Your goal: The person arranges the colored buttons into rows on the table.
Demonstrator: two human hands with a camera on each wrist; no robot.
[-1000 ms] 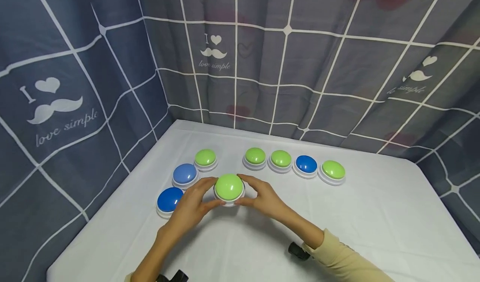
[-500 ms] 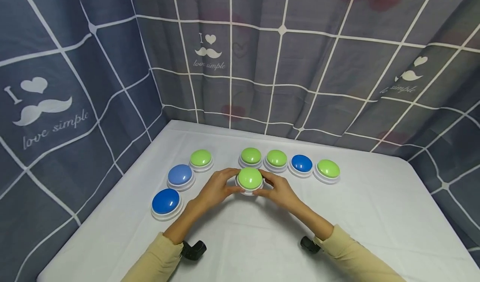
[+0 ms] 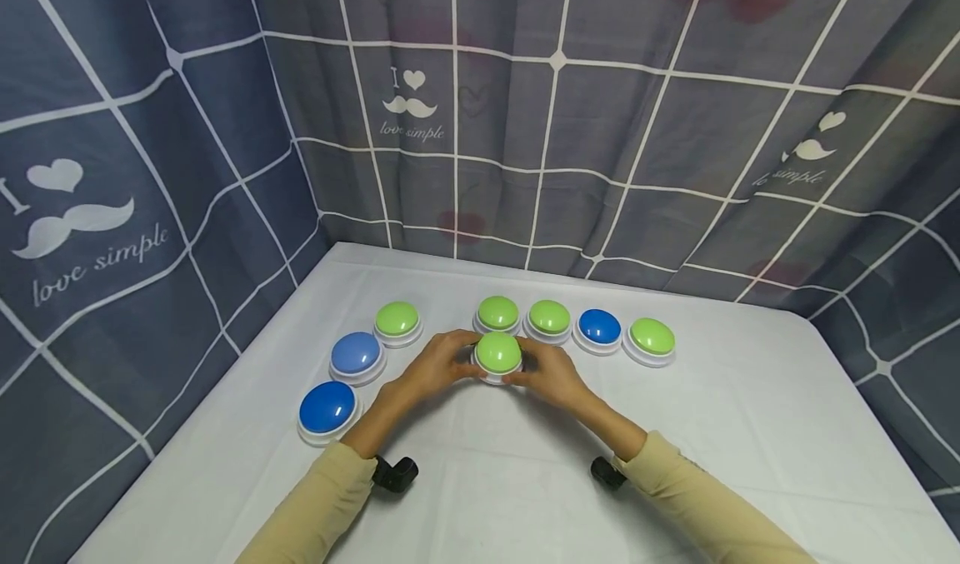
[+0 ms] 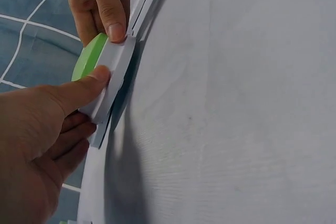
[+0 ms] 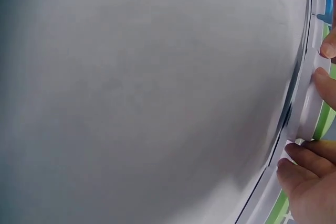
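Observation:
Between both hands is a green dome push button (image 3: 498,352) with a white round base. My left hand (image 3: 438,368) grips its left side and my right hand (image 3: 553,372) its right side. In the left wrist view, the left thumb (image 4: 86,87) presses the white base from one side, with fingers beneath it. That view also has the right hand (image 4: 102,6) pinching the far end. The base sits very close to the cloth; whether it touches cannot be told. Just behind it stands another green push button (image 3: 498,311), its base partly covered.
Rightward along the back are a green button (image 3: 549,317), a blue button (image 3: 599,326) and another green button (image 3: 652,336). At left stand a green button (image 3: 397,319), a light blue button (image 3: 356,353) and a dark blue button (image 3: 327,407). Patterned curtains (image 3: 510,131) surround the white table (image 3: 525,489).
Both hands have carried the green push button rightward and away, lowering it in front of the back row. Over the last half second it has moved only slightly.

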